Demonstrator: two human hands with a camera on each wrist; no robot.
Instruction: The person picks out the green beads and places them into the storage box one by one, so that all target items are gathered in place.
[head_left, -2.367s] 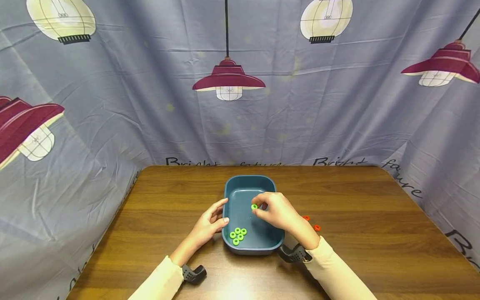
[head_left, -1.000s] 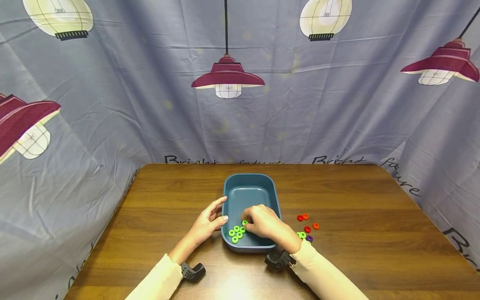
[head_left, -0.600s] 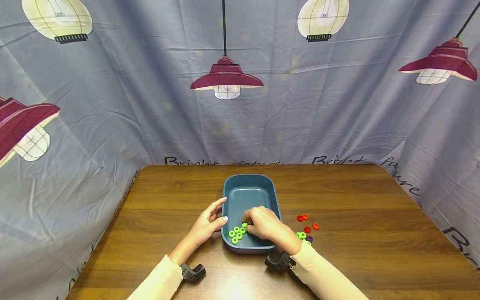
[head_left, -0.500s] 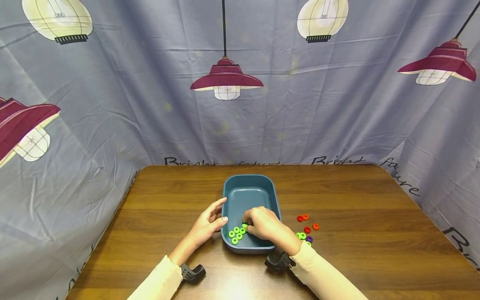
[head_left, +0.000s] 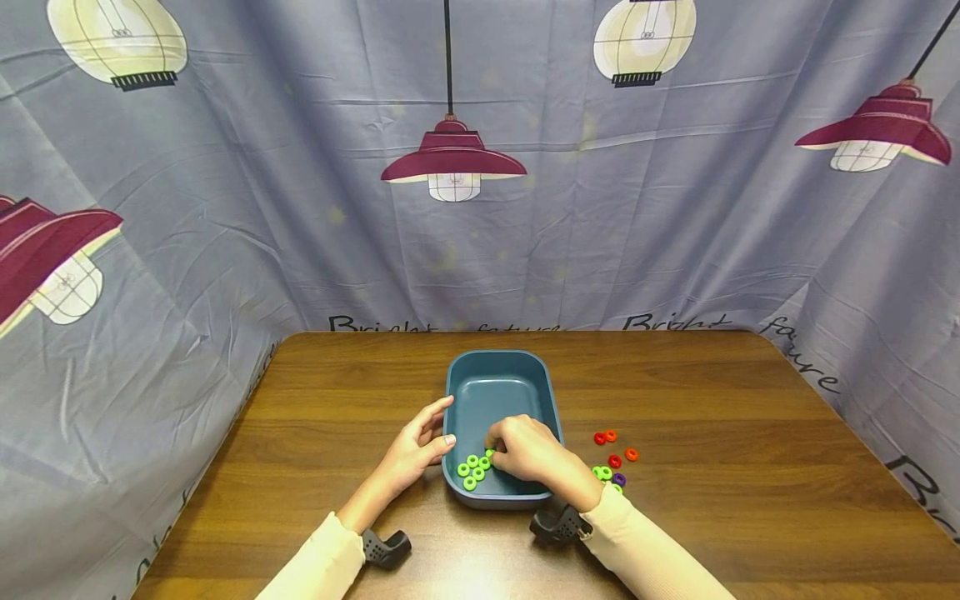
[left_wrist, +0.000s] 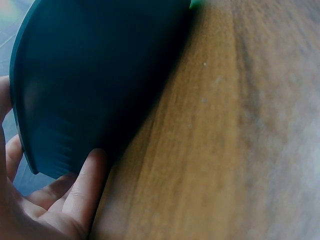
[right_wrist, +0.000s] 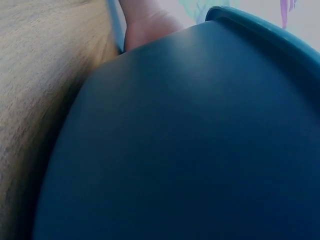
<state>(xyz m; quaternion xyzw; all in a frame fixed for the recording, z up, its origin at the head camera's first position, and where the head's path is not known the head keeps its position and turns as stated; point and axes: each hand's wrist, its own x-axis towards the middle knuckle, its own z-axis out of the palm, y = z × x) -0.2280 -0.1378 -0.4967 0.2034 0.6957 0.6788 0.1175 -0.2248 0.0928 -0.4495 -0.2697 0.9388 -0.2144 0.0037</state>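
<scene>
A blue-green plastic bin [head_left: 491,396] stands on the wooden table in the head view. Several small bright green rings [head_left: 478,474] lie grouped in its near left corner. My right hand [head_left: 525,450] reaches inside and pinches another green ring [head_left: 490,452] beside that group; fingers partly hide it. At the left wall, my left hand [head_left: 412,442] holds the bin, thumb and index finger at the rim. In the left wrist view, other fingers [left_wrist: 87,190] touch the bin's outer wall [left_wrist: 90,85]. The bin's outer wall [right_wrist: 190,130] fills most of the right wrist view.
Right of the bin lie red rings [head_left: 615,461], orange rings [head_left: 632,455], a purple ring [head_left: 618,479] and green rings [head_left: 606,473], some partly behind the right sleeve [head_left: 637,533]. A grey lamp-patterned curtain [head_left: 337,250] hangs behind the table [head_left: 712,417].
My right hand has come down toward the bin's near side with the green ring, beside the group. Rings right of the bin are less covered by the arm. My left hand has stayed put.
</scene>
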